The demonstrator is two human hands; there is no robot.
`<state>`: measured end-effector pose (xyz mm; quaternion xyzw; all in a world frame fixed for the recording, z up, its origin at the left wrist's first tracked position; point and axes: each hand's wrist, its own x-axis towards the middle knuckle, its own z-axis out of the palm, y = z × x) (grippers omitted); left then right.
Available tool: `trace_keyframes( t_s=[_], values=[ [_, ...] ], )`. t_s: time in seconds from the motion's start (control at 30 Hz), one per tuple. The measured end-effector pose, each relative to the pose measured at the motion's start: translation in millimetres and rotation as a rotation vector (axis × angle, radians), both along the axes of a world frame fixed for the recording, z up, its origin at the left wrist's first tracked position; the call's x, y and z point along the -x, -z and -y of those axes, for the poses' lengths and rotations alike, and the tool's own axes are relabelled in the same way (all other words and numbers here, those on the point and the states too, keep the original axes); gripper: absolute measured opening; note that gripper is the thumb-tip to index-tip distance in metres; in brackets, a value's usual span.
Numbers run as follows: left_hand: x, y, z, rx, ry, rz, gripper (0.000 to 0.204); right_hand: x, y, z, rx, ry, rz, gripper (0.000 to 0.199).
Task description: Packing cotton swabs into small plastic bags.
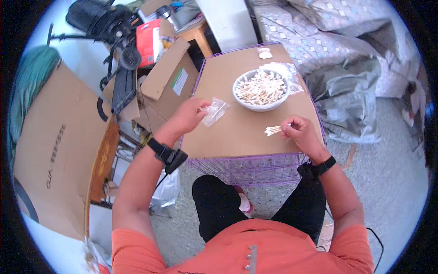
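A small clear plastic bag (216, 112) is pinched in my left hand (189, 117), over the left side of the cardboard tabletop (219, 141). My right hand (299, 131) grips a small bundle of cotton swabs (273, 130) between thumb and fingers, their white tips pointing left. Beyond and between both hands stands a round pale bowl (261, 108), heaped with loose cotton swabs (262, 87). Whether anything is inside the bag in my left hand, I cannot tell.
Clear plastic bags (292, 75) lie right of the bowl, and a small packet (264, 53) sits at the far edge. The cardboard rests on a purple wire cage (246, 170). Cardboard boxes (166, 68) stand to the left; grey plastic sheeting (349, 105) lies to the right.
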<state>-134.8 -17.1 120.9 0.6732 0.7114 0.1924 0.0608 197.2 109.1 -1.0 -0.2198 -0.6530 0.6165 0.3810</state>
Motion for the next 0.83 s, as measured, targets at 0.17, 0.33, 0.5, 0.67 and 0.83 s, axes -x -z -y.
trace_keyframes(
  t_s=[0.17, 0.33, 0.5, 0.67, 0.83],
  values=[
    [36, 17, -76, 0.052, 0.165, -0.227, 0.025, -9, 16, -12, 0.012, 0.003, 0.017, 0.002],
    [43, 39, -105, 0.138, 0.168, -0.317, 0.019, -7, 19, -7, 0.039, -0.021, -0.072, 0.001],
    [44, 38, -109, 0.226, 0.163, -0.319, 0.011, -7, 17, -6, 0.086, -0.036, -0.096, 0.002],
    [32, 40, -98, 0.157, 0.140, -0.300, 0.007, -10, 17, -6, 0.077, -0.030, -0.101, 0.002],
    [39, 44, -95, 0.246, 0.119, -0.358, 0.017, -10, 16, -4, -0.001, 0.003, -0.024, 0.003]
  ],
)
